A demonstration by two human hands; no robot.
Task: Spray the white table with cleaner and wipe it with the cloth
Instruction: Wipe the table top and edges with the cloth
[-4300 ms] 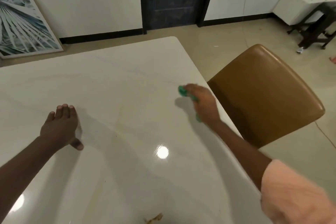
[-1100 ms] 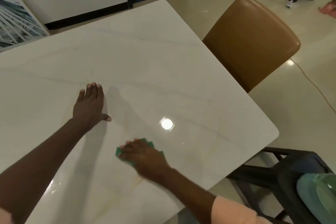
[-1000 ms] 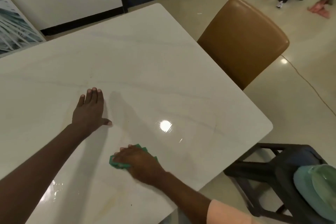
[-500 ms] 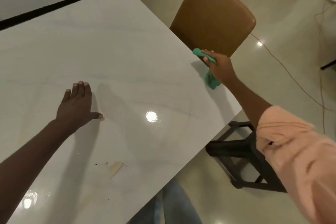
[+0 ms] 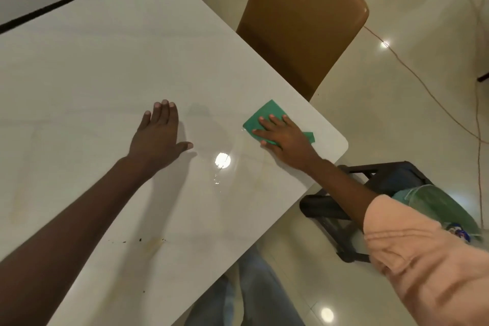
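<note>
The white table (image 5: 92, 66) fills the left and middle of the view, glossy, with a wet patch near a light glare. A green cloth (image 5: 266, 114) lies flat near the table's right corner. My right hand (image 5: 284, 137) presses down on the cloth with fingers spread over it. My left hand (image 5: 158, 136) rests flat on the table to the left of the cloth, palm down, fingers apart, holding nothing. A yellowish stain with dark specks (image 5: 153, 243) sits near the table's front edge. No spray bottle is clearly visible.
A brown chair (image 5: 304, 24) stands against the table's right edge. A dark stool (image 5: 341, 209) sits right of the corner, with a green-tinted plastic item (image 5: 436, 206) on it. A cord (image 5: 428, 92) trails over the tiled floor. My legs show below the table edge.
My right hand brought the cloth back from the table edge by the chair toward the near right corner and now lies flat on it. The left hand stayed planted.
</note>
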